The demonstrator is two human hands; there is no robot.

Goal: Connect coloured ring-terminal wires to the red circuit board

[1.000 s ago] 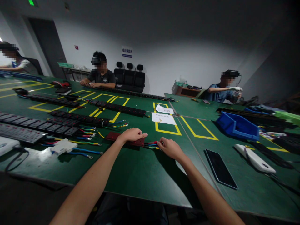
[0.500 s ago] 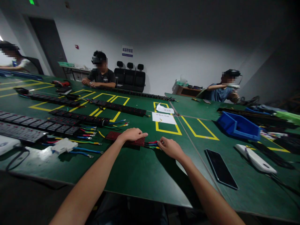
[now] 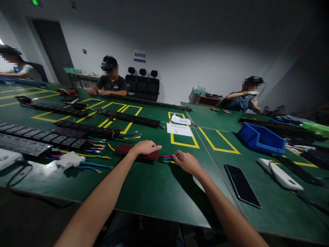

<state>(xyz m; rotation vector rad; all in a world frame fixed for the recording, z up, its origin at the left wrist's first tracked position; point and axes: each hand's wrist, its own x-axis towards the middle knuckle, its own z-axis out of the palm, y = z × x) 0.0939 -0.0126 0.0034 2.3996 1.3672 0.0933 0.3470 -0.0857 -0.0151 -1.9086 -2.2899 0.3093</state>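
Observation:
My left hand (image 3: 145, 148) lies flat, palm down, on a dark red power strip (image 3: 123, 149) on the green table (image 3: 151, 188), fingers stretched toward its right end. My right hand (image 3: 187, 162) is closed in a pinch on the coloured wires (image 3: 166, 158) that come out of that end, red, blue and yellow-green among them. Both forearms reach in from the bottom of the view.
Rows of black power strips (image 3: 84, 129) and loose coloured leads (image 3: 95, 147) lie at left. A white part (image 3: 69, 160) sits near them. A black phone (image 3: 242, 185), a white device (image 3: 280, 174) and a blue bin (image 3: 260, 138) lie at right. Three other people sit at the far tables.
My hands stay where they were on the strip and wires. The person at far right has shifted an arm.

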